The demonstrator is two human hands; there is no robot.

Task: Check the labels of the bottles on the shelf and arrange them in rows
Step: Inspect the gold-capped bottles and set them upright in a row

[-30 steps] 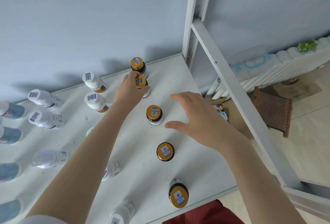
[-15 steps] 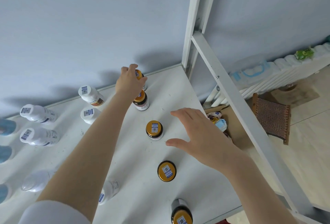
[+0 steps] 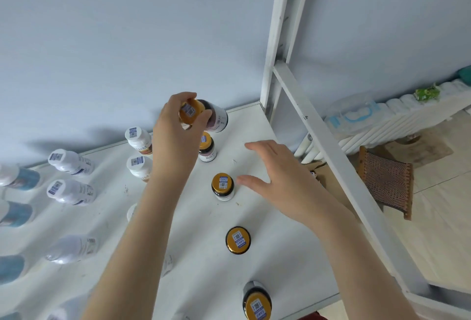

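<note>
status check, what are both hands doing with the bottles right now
Left hand grips the gold-capped bottle by its cap, tilted at the back corner. Right hand open, empty, beside another gold-capped bottle. Nothing blocking.

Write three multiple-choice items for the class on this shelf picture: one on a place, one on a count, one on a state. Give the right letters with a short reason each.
1. Where is the bottle held by the left hand?
A. at the near edge of the shelf
B. at the back of the shelf, near the wall
C. on the floor

2. How many gold-capped bottles show in all, counting the held one?
A. two
B. five
C. nine

3. What is the right hand doing?
A. gripping a white bottle
B. resting flat on the floor
C. open, holding nothing

Answers: 1 B, the held bottle is tilted at the far end of the gold-capped line. 2 B, four stand in a line from back to front, plus the held one. 3 C, its fingers are spread beside a standing bottle, around nothing.
</note>
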